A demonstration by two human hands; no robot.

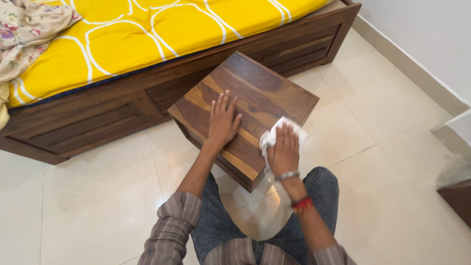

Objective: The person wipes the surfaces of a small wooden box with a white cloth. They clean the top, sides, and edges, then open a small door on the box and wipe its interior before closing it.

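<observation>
A small dark wooden side table stands on the tiled floor in front of me. My left hand lies flat on its top, fingers spread, holding nothing. My right hand presses a white cloth against the top near the table's right front edge, palm down over the cloth. A metal bracelet and a red thread sit on my right wrist.
A wooden bed frame with a yellow mattress runs along the far side, a floral cloth on its left end. A white wall lies to the right, and a dark wooden piece at the right edge.
</observation>
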